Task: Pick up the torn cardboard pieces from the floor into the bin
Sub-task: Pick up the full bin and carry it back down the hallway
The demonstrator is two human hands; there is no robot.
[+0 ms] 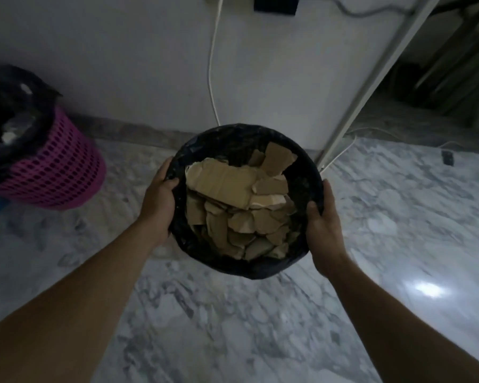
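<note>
A round bin [307,167] lined with a black plastic bag sits in the middle of the view, held above the marble floor. Several torn brown cardboard pieces [227,186] fill it, piled up to near the rim. My left hand [158,205] grips the bin's left rim, thumb over the edge. On the opposite side my right hand [325,230] grips the right rim, thumb hooked inside. No cardboard lies on the visible floor.
A pink mesh bin [56,172] with a black liner stands at the left by the wall. A white cable [211,78] hangs down the wall behind. A white metal leg [365,87] slants at the right, cables trailing at its foot. Grey marble floor [233,327] spreads below.
</note>
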